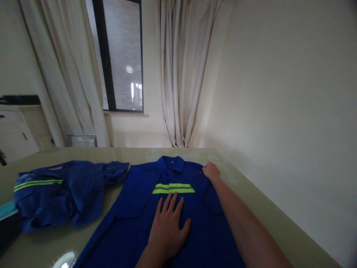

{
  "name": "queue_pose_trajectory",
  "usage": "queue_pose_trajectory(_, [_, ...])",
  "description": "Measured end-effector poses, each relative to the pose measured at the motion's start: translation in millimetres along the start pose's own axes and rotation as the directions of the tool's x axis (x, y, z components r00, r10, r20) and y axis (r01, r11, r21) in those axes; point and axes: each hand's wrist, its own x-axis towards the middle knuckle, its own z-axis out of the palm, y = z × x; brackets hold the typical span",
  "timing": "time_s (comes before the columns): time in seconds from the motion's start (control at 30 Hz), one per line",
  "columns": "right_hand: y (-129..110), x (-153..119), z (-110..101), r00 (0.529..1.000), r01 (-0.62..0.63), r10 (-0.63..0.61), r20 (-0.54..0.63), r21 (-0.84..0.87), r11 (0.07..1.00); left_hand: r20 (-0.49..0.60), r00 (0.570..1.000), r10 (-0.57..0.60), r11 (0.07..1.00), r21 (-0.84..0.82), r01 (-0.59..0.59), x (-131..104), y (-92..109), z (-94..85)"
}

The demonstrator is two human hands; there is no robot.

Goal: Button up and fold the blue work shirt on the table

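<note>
A blue work jacket with a collar and a yellow-green reflective band across the chest lies spread out before me, collar at the far end. My left hand rests flat on its front, just below the band, fingers spread. At the far right shoulder of the jacket, my right hand is closed, its fingers gripping the cloth near the shoulder seam. The lower part of the jacket runs out of view at the bottom.
Left of the jacket lies a crumpled blue garment with a similar band. A turquoise item sits at the left edge. The pale green table meets a wall on the right. Curtains and a window stand behind.
</note>
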Motion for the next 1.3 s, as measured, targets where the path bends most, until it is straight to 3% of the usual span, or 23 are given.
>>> queue_pose_trajectory(0.1, [-7, -12, -3, 0.997, 0.041, -0.041, -0.06, -0.001, 0.999, 0.001, 1.0, 0.008, 1.0, 0.004, -0.008, 0, -1, 0.6])
queue_pose_trajectory(0.2, [-12, -33, -8, 0.976, 0.168, -0.166, -0.139, 0.006, 0.986, -0.003, 1.0, 0.004, 1.0, 0.006, -0.004, 2, -2, 0.9])
queue_pose_trajectory(0.33, [9, -71, -2, 0.928, 0.36, -0.362, -0.082, -0.046, 0.932, 0.009, 1.0, -0.018, 1.0, 0.023, 0.018, 13, 0, 1.2])
queue_pose_trajectory(0.5, [39, -86, 12, 0.929, 0.358, -0.355, 0.099, -0.004, 0.934, 0.004, 0.999, -0.04, 0.996, 0.079, 0.04, 42, 5, 3.2])
queue_pose_trajectory(0.67, [17, -90, -6, 0.92, 0.392, -0.391, -0.036, 0.026, 0.92, -0.026, 0.999, -0.041, 0.995, 0.087, 0.043, 64, 4, 3.6])
queue_pose_trajectory(0.73, [11, -113, -13, 0.886, 0.464, -0.463, -0.029, 0.07, 0.883, -0.1, 0.994, -0.031, 0.993, 0.108, 0.042, 65, 2, 3.6])
queue_pose_trajectory(0.8, [17, -147, -16, 0.834, 0.538, -0.549, 0.062, 0.131, 0.832, -0.249, 0.967, -0.056, 0.98, 0.174, 0.101, 63, 0, 5.4])
queue_pose_trajectory(0.9, [41, -194, -16, 0.799, 0.553, -0.577, 0.17, 0.169, 0.816, -0.423, 0.863, -0.275, 0.898, 0.207, 0.388, 61, -1, 10.9])
queue_pose_trajectory(0.97, [54, -211, -16, 0.806, 0.531, -0.559, 0.194, 0.181, 0.828, -0.379, 0.822, -0.426, 0.839, 0.173, 0.515, 64, -1, 11.7])
queue_pose_trajectory(1.03, [59, -216, -18, 0.814, 0.518, -0.548, 0.193, 0.188, 0.835, -0.251, 0.839, -0.484, 0.843, 0.126, 0.524, 71, -2, 5.6])
queue_pose_trajectory(1.13, [55, -209, -20, 0.83, 0.508, -0.536, 0.156, 0.188, 0.841, -0.103, 0.884, -0.457, 0.886, 0.04, 0.462, 79, -10, -17.0])
queue_pose_trajectory(1.2, [53, -203, -18, 0.833, 0.51, -0.539, 0.123, 0.205, 0.835, -0.05, 0.913, -0.404, 0.914, 0.011, 0.405, 72, -18, -34.2])
queue_pose_trajectory(1.3, [54, -198, -16, 0.843, 0.518, -0.537, 0.007, 0.254, 0.817, -0.007, 0.965, -0.261, 0.965, -0.001, 0.261, 25, -32, -44.9])
